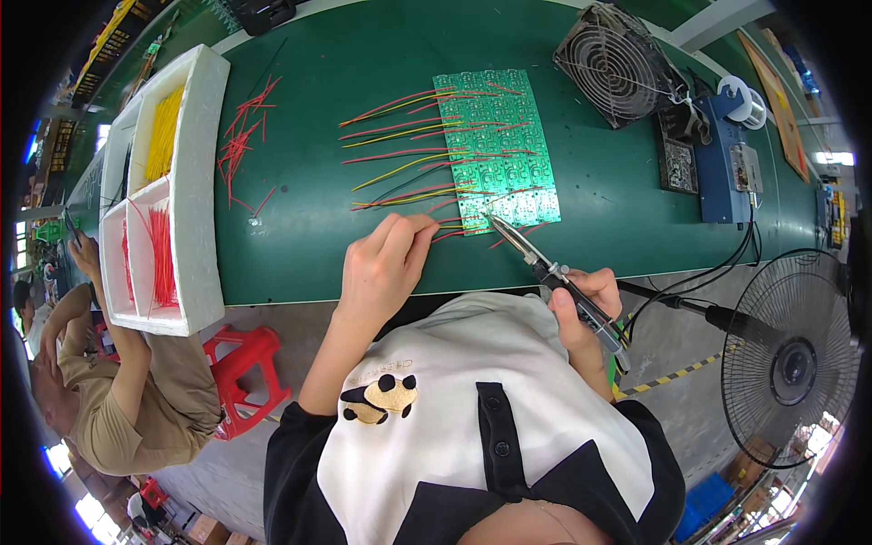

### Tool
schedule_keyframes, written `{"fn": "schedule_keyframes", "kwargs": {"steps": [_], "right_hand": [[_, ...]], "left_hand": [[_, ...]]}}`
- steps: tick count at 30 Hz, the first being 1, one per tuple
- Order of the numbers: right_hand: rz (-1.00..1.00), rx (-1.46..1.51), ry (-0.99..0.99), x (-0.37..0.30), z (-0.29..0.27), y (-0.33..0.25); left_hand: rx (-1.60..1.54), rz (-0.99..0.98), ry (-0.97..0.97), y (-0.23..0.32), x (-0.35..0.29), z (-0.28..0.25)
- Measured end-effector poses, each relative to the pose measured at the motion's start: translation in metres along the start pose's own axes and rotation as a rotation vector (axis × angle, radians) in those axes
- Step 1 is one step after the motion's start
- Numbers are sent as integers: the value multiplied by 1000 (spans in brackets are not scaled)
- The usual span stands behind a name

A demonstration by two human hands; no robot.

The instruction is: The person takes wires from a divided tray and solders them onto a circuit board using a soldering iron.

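A green panel of small circuit boards [510, 195] lies on the table ahead of me. Several red, yellow and black wires [400, 137] stick out in bunches past its left edge. My left hand [386, 262] is closed in a pinch at the panel's lower left, on the ends of a thin wire [451, 219]; its fingers partly hide what they grip. In my right hand [586, 309] is a soldering iron [556, 275], held slantwise. Its metal tip points up and left and meets the panel near the bottom row, close to the pinched wire.
Loose red wires [240, 143] lie left on the green table [300, 245]. Beside them stands a white foam box [207, 182] with yellow and red wires. At the right are a fume fan [618, 68], a blue soldering station [722, 163] and a standing fan [792, 368]. Another person [136, 400] sits left.
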State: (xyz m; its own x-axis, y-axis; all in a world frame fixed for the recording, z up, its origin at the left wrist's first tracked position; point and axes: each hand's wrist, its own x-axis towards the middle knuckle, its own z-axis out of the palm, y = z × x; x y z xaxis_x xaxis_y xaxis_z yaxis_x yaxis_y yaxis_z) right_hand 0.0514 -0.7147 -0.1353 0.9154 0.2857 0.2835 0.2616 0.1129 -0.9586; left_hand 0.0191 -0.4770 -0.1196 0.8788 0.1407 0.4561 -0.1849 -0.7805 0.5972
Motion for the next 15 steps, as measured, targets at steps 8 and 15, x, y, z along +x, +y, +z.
{"fn": "schedule_keyframes", "kwargs": {"steps": [8,15], "right_hand": [[-34,-37,2,2,1,-2],[-73,-78,-51,1,-1,1]], "left_hand": [[5,22,10,-1,0,1],[6,19,27,-2,0,3]]}}
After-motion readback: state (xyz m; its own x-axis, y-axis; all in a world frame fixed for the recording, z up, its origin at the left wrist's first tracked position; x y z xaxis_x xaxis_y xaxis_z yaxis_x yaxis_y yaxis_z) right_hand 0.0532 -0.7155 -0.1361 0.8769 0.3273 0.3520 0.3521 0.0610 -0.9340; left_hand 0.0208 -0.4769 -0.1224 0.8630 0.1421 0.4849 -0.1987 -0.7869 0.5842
